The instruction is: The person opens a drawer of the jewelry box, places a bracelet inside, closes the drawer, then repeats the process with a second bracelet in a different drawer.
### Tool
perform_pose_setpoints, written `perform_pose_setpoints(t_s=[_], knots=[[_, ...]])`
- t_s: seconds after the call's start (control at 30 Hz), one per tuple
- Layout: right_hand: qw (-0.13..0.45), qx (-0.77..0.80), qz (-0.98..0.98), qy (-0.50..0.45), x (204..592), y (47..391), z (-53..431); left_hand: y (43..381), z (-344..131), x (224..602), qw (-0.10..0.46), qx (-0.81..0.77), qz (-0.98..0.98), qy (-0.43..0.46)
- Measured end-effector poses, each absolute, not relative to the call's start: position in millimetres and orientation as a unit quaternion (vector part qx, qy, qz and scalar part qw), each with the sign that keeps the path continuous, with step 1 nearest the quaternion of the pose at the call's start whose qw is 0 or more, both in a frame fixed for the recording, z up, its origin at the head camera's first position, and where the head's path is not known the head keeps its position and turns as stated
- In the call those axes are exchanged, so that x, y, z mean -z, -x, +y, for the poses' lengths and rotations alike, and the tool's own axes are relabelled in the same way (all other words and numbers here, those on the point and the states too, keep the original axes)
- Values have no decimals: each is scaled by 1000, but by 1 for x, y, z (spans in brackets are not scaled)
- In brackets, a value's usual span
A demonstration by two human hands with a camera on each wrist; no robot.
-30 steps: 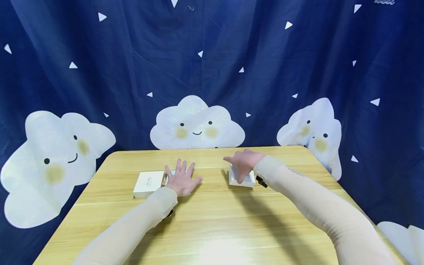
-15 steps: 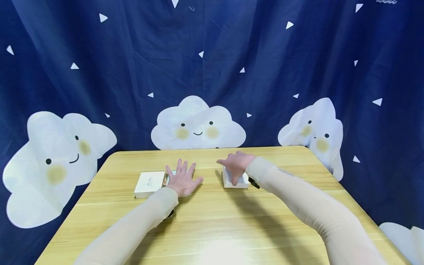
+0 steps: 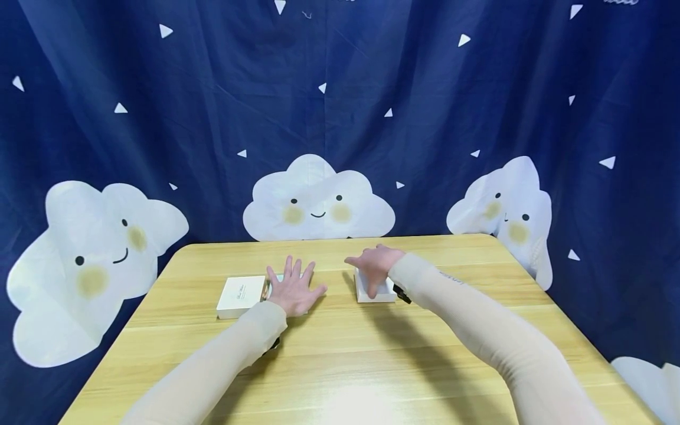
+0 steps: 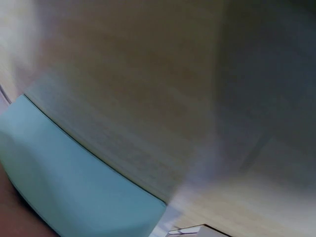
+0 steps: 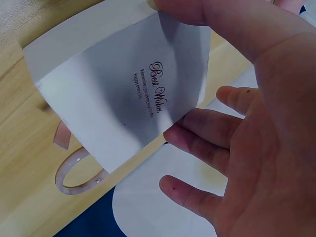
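Observation:
My left hand point(image 3: 294, 293), fingers spread straight, lies over a pale teal flat-topped box point(image 4: 84, 173), most of which it covers in the head view. Just left of that is a white box point(image 3: 241, 295) with small lettering on top. Farther right, my right hand point(image 3: 377, 265) holds another white box point(image 5: 118, 89) by its edges, thumb on one side and fingers on the other. "Best Wishes" is printed on its face in the right wrist view. Behind this box shows part of a clear ring-shaped thing point(image 5: 74, 173), its kind not plain.
The wooden table point(image 3: 340, 354) has rounded far corners. Behind it hangs a dark blue curtain point(image 3: 361, 77) with white clouds and triangles. A copper-coloured bit point(image 3: 265, 287) shows between the left white box and my left hand.
My right hand has moved left with its white box, more slowly in the last half second. My left hand stays where it was.

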State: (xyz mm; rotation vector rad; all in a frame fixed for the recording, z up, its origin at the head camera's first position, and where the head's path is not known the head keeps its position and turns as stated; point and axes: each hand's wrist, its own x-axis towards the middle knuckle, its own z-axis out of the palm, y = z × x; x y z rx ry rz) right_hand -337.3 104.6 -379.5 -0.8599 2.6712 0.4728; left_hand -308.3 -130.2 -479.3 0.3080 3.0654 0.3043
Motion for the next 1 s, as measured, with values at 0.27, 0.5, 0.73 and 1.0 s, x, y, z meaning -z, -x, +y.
perform_pose_setpoints(t_s=[0.27,0.5,0.73,1.0], knots=[[164,-130,936,284,379,338,106,305,-127,472,15,-100,990,-103],[174,-87,949,249,379,335,112,307,-127,471,28,-103,989,-107],[170,-81,947,261,383,334,117,309,-128,468,55,-101,988,-104],[154,-60,936,310,380,328,130,309,-131,468,63,-98,988,-104]])
